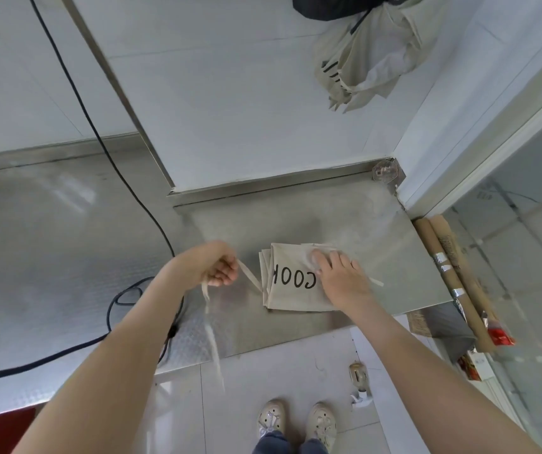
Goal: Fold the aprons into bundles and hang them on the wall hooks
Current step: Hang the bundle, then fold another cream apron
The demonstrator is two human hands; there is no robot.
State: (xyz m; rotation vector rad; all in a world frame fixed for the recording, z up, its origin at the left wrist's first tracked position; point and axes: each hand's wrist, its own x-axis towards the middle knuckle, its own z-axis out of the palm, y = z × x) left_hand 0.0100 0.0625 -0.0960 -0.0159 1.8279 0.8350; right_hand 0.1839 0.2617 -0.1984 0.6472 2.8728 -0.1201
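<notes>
Near the front edge of the steel counter [378,224], toward its right end, the folded apron [291,290] lay as a flat packet with its printed letters facing up. The person's right hand [341,278] rested on the packet's right half, fingers straight and spread, pressing it down without gripping. The left hand [215,265] was curled round the strap [249,275], which ran taut from the packet's left edge up to the fist and then dangled loose past the counter's front edge. The step in hand looked like binding the packet with that strap. To do it well, the pressing hand would need to hold the layers square while the strap was drawn snug. The pull should run level with the counter rather than upward, so the stacked folds at the left edge did not fan out. Each turn would best lie flat and untwisted, and enough free strap ought to be spared for a loop to hang by. Above the counter's back right corner another apron [371,60] hung bunched on the wall; its hook was hidden by the cloth.
</notes>
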